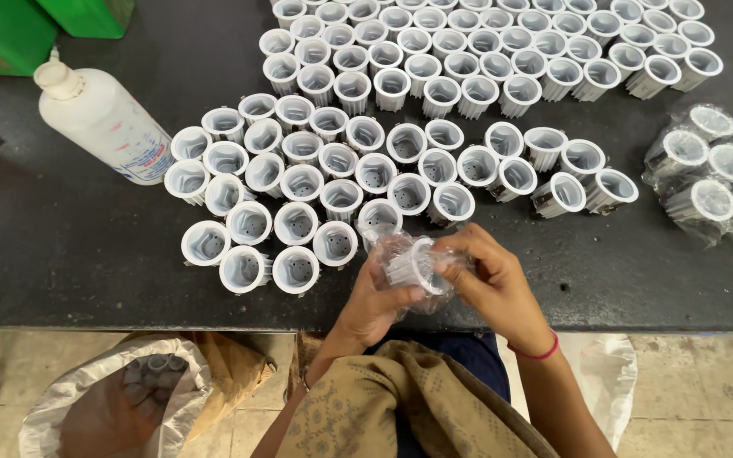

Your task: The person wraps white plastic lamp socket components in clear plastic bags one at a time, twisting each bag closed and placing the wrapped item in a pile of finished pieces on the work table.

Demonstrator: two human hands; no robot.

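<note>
Both hands (left (375,305), right (489,284)) grip one ribbed white plastic cup (413,265) in crinkly clear wrap.

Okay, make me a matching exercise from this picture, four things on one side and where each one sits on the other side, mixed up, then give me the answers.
Things:
1. white squeeze bottle
2. green container
3. plastic-wrapped cups
4. open sack

Places:
A. on the floor, below the table's left side
B. top left corner of the table
C. lying on its side, left of the bare cups
D. right edge of the table

Pairs: 1-C, 2-B, 3-D, 4-A
</note>
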